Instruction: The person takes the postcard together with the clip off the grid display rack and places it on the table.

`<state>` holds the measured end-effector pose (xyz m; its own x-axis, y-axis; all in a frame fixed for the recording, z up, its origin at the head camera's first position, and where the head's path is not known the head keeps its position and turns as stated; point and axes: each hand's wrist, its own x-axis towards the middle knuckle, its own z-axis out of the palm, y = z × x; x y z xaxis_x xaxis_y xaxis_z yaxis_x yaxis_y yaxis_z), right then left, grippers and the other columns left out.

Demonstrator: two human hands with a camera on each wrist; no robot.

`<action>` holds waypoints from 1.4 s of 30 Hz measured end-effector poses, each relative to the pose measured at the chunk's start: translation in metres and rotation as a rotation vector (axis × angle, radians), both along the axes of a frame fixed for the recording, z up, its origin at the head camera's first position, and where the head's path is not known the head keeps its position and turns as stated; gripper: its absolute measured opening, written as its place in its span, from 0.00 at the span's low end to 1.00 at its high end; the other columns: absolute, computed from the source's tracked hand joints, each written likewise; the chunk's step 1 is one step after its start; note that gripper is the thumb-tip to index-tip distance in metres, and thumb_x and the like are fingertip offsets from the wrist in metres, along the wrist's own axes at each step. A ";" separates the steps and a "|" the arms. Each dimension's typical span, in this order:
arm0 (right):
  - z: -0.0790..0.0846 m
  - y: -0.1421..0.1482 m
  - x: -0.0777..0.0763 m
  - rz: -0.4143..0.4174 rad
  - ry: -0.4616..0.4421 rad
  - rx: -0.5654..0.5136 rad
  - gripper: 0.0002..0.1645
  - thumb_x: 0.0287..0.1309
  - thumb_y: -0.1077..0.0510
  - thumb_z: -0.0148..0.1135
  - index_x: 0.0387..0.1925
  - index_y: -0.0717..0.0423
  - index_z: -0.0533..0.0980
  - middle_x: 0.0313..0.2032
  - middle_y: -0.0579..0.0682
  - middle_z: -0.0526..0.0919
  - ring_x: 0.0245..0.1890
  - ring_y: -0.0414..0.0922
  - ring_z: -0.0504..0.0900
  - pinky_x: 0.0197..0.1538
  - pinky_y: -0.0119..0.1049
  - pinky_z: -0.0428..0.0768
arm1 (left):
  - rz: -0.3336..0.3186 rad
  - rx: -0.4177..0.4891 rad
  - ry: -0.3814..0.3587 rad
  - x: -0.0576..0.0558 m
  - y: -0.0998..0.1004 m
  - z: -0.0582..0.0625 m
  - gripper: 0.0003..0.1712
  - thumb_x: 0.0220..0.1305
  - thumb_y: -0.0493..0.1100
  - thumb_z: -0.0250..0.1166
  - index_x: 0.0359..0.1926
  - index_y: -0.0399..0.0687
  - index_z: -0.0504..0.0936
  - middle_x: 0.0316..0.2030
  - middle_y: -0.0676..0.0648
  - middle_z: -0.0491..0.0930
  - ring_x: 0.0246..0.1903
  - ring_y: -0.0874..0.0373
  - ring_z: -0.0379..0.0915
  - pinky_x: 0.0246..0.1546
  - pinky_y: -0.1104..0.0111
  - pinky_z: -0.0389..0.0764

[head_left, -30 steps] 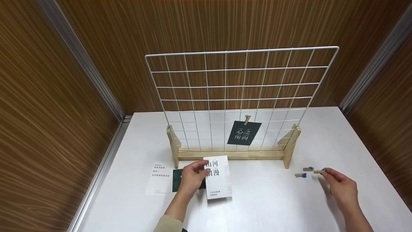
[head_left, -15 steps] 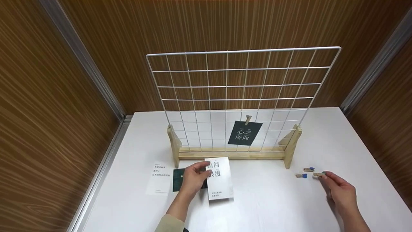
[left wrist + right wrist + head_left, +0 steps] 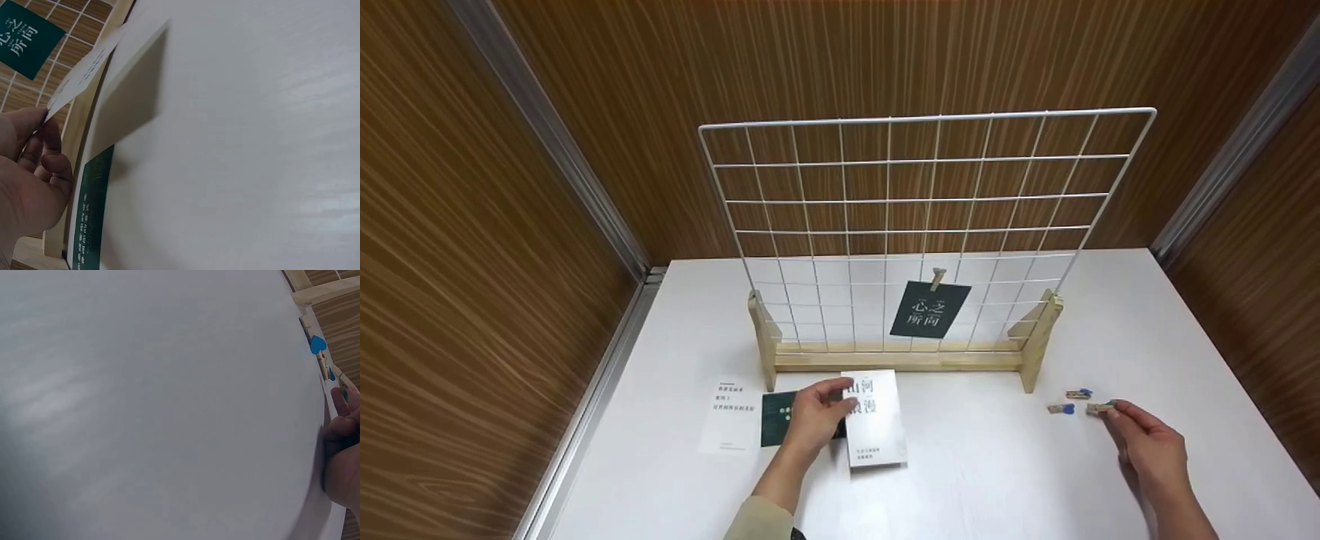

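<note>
Between thumb and fingers, my left hand (image 3: 812, 420) pinches the left edge of a white card (image 3: 876, 435) printed with dark characters. In the left wrist view that card (image 3: 84, 73) is tilted above the table and casts a shadow. Partly under the hand lies a dark green card (image 3: 777, 418). Far to the right, my right hand (image 3: 1153, 448) pinches a small wooden clothespin (image 3: 1098, 409) by its end. Two more clothespins with blue hearts, one nearer (image 3: 1061, 409) and one farther (image 3: 1078, 394), lie just left of it.
A white wire grid (image 3: 889, 160) stands in a wooden base (image 3: 900, 362) at the back. One clothespin (image 3: 937, 279) holds a dark card (image 3: 930, 310) on the grid. Another white card (image 3: 727, 416) lies at the left on the white table (image 3: 975, 465). Wood-patterned walls enclose the table.
My left hand and its white card have shifted slightly right and toward me. The right hand has moved a little left and nearer, with the clothespin still pinched.
</note>
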<state>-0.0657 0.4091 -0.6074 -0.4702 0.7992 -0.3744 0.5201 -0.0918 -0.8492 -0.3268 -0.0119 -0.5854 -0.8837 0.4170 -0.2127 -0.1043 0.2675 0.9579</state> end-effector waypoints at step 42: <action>-0.002 -0.004 -0.005 0.062 -0.028 0.093 0.30 0.74 0.52 0.67 0.70 0.63 0.76 0.60 0.51 0.86 0.42 0.21 0.76 0.44 0.17 0.79 | -0.053 -0.045 0.044 -0.004 0.015 -0.012 0.16 0.63 0.33 0.75 0.52 0.45 0.90 0.46 0.49 0.86 0.46 0.56 0.79 0.51 0.61 0.81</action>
